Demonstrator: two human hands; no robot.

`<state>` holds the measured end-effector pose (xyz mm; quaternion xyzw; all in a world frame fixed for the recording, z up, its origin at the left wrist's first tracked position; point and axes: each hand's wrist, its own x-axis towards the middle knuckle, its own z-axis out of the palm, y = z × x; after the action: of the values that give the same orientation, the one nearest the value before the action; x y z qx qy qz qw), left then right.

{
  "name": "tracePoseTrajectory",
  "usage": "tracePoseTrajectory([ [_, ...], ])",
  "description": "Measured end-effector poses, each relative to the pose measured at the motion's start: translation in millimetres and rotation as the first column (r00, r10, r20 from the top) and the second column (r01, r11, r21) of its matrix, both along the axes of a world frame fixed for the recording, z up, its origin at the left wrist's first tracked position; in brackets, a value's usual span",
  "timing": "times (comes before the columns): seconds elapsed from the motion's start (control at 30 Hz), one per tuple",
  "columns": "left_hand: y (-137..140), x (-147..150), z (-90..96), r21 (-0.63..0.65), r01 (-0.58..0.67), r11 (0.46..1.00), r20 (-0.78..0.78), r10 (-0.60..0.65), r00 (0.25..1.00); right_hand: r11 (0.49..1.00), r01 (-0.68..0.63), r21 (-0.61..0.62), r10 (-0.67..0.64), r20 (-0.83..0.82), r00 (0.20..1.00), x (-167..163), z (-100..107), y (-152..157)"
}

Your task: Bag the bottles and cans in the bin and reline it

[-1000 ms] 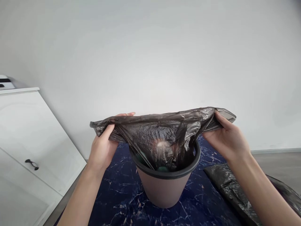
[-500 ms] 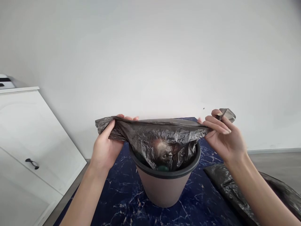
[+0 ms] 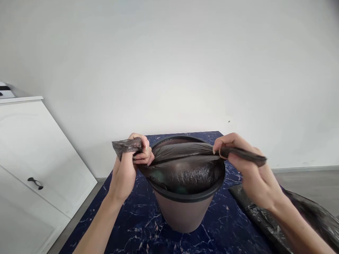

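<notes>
At the far left, well away from the hands, I see a white panelled cabinet (image 3: pixel 29 141) with a curved black handle (image 3: pixel 35 183); on its top is a white-and-black object (image 3: pixel 5 91), cut off by the edge of view.

Next comes the left hand (image 3: pixel 127 170), its fingers curled tight around one gathered end of a thin, dark grey-brown, translucent plastic bag (image 3: pixel 185 174). The loose tip sticks out on the hand's outer side.

Between the two hands, the mouth of the bag is stretched into a flattened, pleated band, and the body hangs below it, bulging, with greenish patches showing through. It sits inside a round, mauve-brown bin with a black rim (image 3: pixel 185 215), which stands upright on a dark blue, marble-patterned bench (image 3: pixel 132 220).

The right hand (image 3: pixel 249 173) is closed on the bag's other end, fingers bent over it, the tail lying back toward the wrist.

As I judge it, the mouth is drawn together from both sides; no knot shows in it, and the bag has not been lifted out of the bin.

Right of the bin, below and partly behind the right forearm, lies a crumpled sheet of glossy black plastic (image 3: pixel 255 203), with grey floor (image 3: pixel 309 185) beyond.
</notes>
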<state>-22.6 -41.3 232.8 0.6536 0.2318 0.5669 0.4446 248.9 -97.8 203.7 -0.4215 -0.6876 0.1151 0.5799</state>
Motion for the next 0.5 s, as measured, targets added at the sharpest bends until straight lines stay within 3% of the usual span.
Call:
tracePoseTrajectory([
  [0.13,-8,-1,-1.0,0.183,-0.13,0.974,-0.191,0.165,0.968,0.995,0.081,0.059,-0.093,0.251,0.963,-9,5,-5],
  [0.2,-11,0,1.9,0.263,-0.138,0.955,-0.274,0.212,0.938,0.996,0.077,0.041,-0.087,0.339,0.937,-11,8,-5],
  [0.43,-15,6,16.7,0.338,0.19,0.922,-0.648,0.082,0.758,0.984,0.148,-0.095,-0.107,0.341,0.934,-13,12,-2],
  [0.5,-15,7,17.3,0.296,0.159,0.942,-0.588,0.049,0.808,0.977,0.165,-0.137,-0.116,0.313,0.943,-15,13,-1],
])
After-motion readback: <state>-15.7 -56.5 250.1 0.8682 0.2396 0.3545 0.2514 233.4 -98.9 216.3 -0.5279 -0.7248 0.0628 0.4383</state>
